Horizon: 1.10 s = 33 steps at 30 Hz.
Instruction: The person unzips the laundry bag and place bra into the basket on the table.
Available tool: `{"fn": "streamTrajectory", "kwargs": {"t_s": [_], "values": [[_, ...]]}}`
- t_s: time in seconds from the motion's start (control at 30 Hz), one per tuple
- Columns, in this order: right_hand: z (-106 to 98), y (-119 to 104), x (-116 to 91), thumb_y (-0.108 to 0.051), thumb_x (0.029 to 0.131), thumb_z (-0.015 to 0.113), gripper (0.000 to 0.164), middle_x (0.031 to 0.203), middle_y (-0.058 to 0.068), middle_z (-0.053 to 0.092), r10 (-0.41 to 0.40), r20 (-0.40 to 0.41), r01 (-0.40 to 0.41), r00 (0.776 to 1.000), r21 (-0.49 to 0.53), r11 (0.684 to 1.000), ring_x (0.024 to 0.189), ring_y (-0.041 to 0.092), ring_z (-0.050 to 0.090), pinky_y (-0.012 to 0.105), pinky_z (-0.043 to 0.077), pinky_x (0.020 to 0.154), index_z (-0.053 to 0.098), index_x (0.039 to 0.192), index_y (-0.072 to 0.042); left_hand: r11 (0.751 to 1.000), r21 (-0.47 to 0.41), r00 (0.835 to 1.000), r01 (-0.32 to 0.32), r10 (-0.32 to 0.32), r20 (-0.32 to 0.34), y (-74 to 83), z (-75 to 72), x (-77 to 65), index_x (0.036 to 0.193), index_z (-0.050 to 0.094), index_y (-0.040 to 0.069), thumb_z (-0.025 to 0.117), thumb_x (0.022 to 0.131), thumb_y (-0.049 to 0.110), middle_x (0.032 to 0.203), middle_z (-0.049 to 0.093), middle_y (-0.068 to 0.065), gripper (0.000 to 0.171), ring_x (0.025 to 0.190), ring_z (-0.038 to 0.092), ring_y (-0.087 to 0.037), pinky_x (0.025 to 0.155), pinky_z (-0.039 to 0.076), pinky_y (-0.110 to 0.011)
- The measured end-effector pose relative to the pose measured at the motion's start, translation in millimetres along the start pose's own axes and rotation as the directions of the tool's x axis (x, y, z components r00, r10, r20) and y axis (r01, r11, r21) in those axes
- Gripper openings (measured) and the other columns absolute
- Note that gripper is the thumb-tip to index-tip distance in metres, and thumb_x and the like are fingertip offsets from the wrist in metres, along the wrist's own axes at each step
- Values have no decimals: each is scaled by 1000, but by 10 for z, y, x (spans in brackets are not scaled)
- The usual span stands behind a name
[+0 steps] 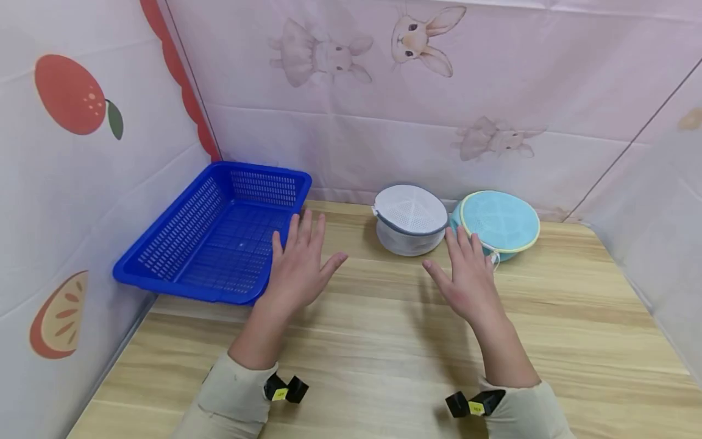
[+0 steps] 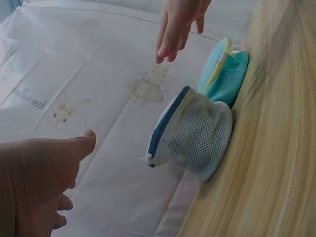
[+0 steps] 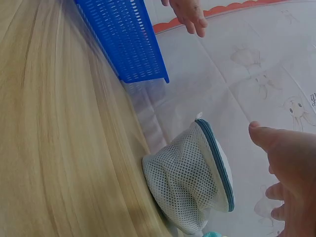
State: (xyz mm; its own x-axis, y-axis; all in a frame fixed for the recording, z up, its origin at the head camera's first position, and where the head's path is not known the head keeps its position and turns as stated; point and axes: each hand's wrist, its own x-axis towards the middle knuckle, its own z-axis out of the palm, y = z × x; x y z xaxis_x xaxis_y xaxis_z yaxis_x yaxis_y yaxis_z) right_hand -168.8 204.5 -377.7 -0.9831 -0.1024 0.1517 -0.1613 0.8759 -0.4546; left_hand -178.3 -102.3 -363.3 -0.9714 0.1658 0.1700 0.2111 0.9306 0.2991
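Observation:
In the head view my left hand (image 1: 298, 268) hovers beside the right side of a blue plastic basket (image 1: 219, 292), fingers spread and holding nothing. My right hand (image 1: 467, 277) is raised with straight, spread fingers, overlapping the near edge of a light blue mesh laundry bag (image 1: 500, 221) with yellow trim. Left of that bag stands a round white mesh laundry bag (image 1: 412, 210) with a dark blue zipper rim, between the two hands. In the left wrist view the white bag (image 2: 197, 133) stands upright on the tabletop, its mesh side slightly crumpled.
The wood-grain table (image 1: 373, 366) carries the basket at the left and both bags along the back. A pink wall sheet (image 1: 351, 140) printed with rabbits hangs right behind them. White sheets with fruit prints close off the left side. Both sleeves bear black wrist straps.

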Motion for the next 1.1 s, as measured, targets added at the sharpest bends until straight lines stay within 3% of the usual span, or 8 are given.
{"fn": "streamTrajectory", "kwargs": {"t_s": [0.37, 0.57, 0.77, 1.1], "values": [[24, 19, -24, -60, 97, 45, 84, 165, 14, 5, -9, -19, 10, 1000, 21, 1000, 151, 42, -2, 76, 5, 109, 14, 159, -13, 1000, 9, 1000, -5, 5, -1, 40, -17, -4, 159, 8, 18, 36, 97, 66, 166, -1, -10, 84, 153, -7, -31, 117, -2, -65], [43, 20, -15, -57, 98, 47, 82, 165, 15, 7, -29, -33, 30, 999, 24, 999, 151, 43, 1, 74, 7, 110, 16, 158, -10, 999, -5, 999, -39, 39, -33, 49, 2, 8, 159, 13, 15, 40, 97, 63, 166, 7, -12, 82, 153, -1, -31, 118, 2, -63], [100, 61, -3, -55, 97, 50, 81, 163, 18, 17, -74, -101, 74, 992, 4, 997, 149, 44, 11, 72, 15, 110, 24, 156, -7, 996, 1, 994, -86, 86, -65, 79, 47, 32, 158, 18, 12, 41, 98, 60, 165, 13, -14, 80, 153, 7, -32, 118, 10, -62], [161, 142, -33, -53, 97, 53, 78, 160, 20, 25, -99, -145, 101, 984, 7, 995, 148, 45, 16, 69, 18, 111, 29, 154, -6, 995, 26, 995, -96, 96, -14, 159, 124, 66, 158, 17, 13, 37, 98, 62, 166, 8, -11, 80, 153, 5, -30, 121, 11, -56]]}}
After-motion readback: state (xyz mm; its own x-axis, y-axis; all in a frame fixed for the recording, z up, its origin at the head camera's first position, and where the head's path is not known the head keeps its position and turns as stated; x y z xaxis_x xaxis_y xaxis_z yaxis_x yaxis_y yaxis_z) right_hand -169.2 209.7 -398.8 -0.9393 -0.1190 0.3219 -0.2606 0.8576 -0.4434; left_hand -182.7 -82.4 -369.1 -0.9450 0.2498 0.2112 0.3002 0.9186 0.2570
